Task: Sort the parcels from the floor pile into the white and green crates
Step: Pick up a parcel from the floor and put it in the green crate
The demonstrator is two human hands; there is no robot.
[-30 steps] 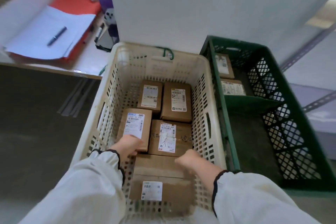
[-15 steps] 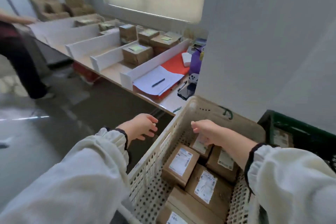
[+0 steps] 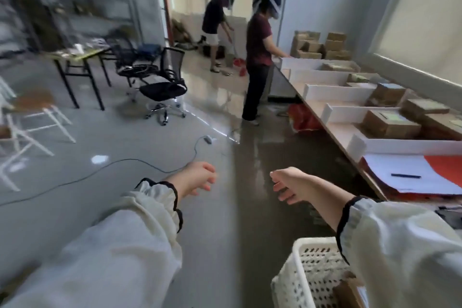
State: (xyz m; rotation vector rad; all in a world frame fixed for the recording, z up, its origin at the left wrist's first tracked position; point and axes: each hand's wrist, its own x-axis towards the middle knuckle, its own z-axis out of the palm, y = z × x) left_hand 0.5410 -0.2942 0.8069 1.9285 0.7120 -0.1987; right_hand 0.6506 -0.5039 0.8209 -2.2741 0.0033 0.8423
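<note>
Both hands are empty, out in front of me over the floor (image 3: pixel 235 220).

Left hand (image 3: pixel 197 179): fingers loosely curled, holding nothing, thumb side up. Right hand (image 3: pixel 290 185): fingers relaxed and slightly spread, also holding nothing. They hang near each other with a gap between, not touching anything. My read is that they are free because I'm between parcels, arms held ready to pick up the next one.

The white crate (image 3: pixel 312 241) is below and behind my right hand, tucked under that sleeve; only its near corner shows. One brown parcel (image 3: pixel 346 291) lies inside it, partly hidden, so some sorting is done.

The green crate is not in view. The floor pile is not in view either, and there are no parcels on the floor ahead of either hand, so I'd guess the pile is off frame.

To the right of my right hand runs the counter (image 3: pixel 343 134), with white dividers and brown boxes on it, plus a sheet of paper (image 3: pixel 400 165) with a pen (image 3: pixel 405 176). That is not my task area, as far as I can judge.

Well ahead of both hands another person (image 3: pixel 257 52) stands at the counter. A cable (image 3: pixel 130 160) lies on the floor left of my left hand, a trip risk if I step that way.
</note>
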